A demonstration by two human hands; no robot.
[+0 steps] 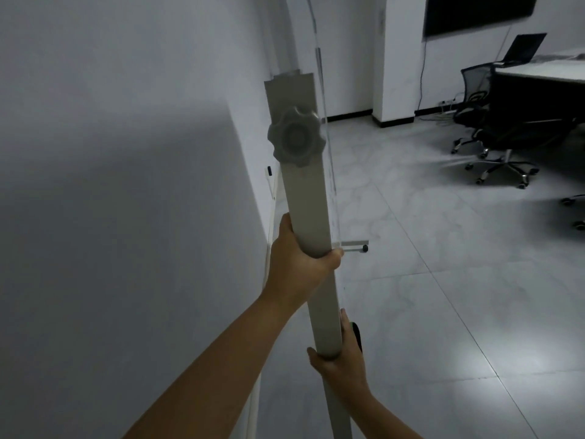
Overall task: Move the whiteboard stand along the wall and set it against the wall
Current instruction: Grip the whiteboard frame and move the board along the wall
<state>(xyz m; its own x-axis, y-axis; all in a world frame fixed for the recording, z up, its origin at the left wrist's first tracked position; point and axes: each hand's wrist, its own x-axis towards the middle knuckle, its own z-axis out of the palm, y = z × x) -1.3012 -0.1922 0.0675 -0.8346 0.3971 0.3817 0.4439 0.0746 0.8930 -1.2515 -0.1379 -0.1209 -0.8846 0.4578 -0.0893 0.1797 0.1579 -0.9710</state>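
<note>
The whiteboard stand's grey upright post (305,198) rises through the middle of the view, with a round grey knob (296,140) near its top. My left hand (300,258) is wrapped around the post about halfway up. My right hand (338,362) grips the same post lower down. A clear board edge (329,172) runs along the post's right side. The stand's foot with a small black caster (364,248) shows on the floor beyond. The white wall (126,185) lies close on the left.
Grey tiled floor (443,280) stretches to the right. Black office chairs (493,144) stand by a dark table (544,87) with a laptop (522,49) at the far right. A white pillar (402,58) and a dark wall screen (474,14) are at the back.
</note>
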